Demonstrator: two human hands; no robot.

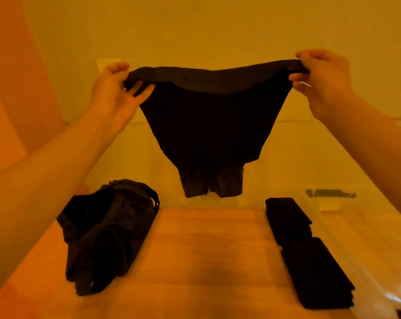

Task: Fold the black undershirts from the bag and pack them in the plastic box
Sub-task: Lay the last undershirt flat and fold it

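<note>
Both hands are pinching now: left hand (112, 88) and right hand (321, 74) each grip one end of the undershirt (208, 125), which hangs in mid-air between them, its top band stretched wide. Its lower hem dangles free above the table (206, 249), touching nothing, and below it there is open wood from the bag (107, 231) on the left to the folded stack (305, 252) on the right. The bag's near end comes close to the table's front edge. The stack runs in a long strip just beside the clear wall of the box (369, 261), though I cannot tell if it lies inside. The undershirt is black ribbed knit that narrows downward, with a smoother, paler band along the top and another at the hem. The bag is dark, soft and crumpled, its mouth gaping with black cloth bunched in it. The stack is flat and square-edged; the box is glossy and see-through. On the left, my thumb is over the band with fingers curled beneath it. On the right, my thumb and fingertips clamp the very corner.
</note>
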